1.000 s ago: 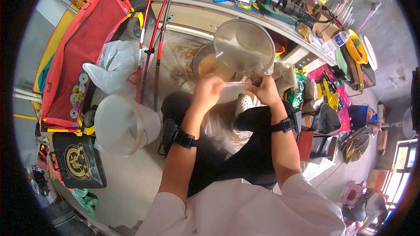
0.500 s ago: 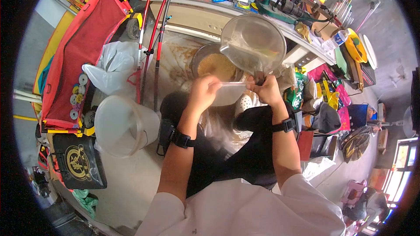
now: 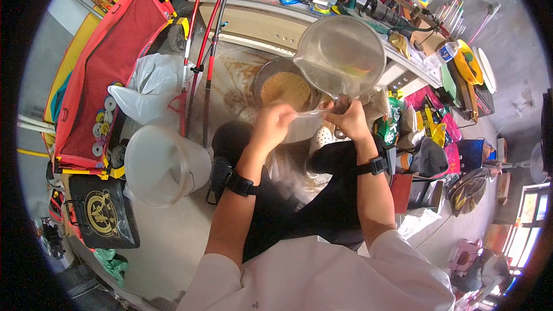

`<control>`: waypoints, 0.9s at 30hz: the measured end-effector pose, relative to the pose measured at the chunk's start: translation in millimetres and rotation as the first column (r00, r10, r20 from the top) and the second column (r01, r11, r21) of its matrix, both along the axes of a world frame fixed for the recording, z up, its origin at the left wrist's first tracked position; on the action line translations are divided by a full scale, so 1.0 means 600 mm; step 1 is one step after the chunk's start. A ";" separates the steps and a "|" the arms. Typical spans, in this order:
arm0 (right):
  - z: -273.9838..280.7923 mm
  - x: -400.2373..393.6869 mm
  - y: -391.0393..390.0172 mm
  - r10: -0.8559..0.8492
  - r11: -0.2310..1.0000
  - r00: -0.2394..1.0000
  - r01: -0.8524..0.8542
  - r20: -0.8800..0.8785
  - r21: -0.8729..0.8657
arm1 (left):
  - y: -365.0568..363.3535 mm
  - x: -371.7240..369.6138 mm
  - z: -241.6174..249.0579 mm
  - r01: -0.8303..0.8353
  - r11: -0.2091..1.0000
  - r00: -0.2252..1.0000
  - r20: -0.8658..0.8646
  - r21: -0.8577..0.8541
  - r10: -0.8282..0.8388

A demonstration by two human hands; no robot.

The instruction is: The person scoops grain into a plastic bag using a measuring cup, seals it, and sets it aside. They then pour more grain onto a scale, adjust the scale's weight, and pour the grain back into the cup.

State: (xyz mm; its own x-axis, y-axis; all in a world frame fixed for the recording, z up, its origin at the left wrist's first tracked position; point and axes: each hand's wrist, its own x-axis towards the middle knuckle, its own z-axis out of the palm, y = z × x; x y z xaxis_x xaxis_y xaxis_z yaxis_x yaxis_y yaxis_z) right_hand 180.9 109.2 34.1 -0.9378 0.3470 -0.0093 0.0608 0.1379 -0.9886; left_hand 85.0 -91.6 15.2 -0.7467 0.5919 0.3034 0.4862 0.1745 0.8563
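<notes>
Holding clear jug [image 3: 341,52], plastic film [image 3: 311,114]

Gripped by its handle in the right hand [image 3: 349,120]: one translucent jug [image 3: 341,52]. Stretched between left hand [image 3: 272,124] and right: an edge of clear plastic [image 3: 309,116]. Beyond, on the floor: one bowl [image 3: 283,65], tan granular matter [image 3: 286,87] inside. To the left: one whitish bucket [image 3: 151,164], open-topped; one white plastic bag [image 3: 151,87]; one black case [image 3: 124,219], gold emblem [image 3: 101,213].

The jug [image 3: 341,49], upper centre, is smooth, glossy, see-through plastic; the tan grains [image 3: 286,87] below look rough and matt. At left, the bucket [image 3: 197,168] is smooth, milky plastic, the red wagon [image 3: 112,72] matt cloth.
</notes>
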 end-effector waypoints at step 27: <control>-0.022 -0.023 -0.029 0.091 0.936 0.989 -0.124 0.112 0.330 | 0.021 0.014 -0.026 -0.013 0.999 1.000 -0.029 -0.053 0.011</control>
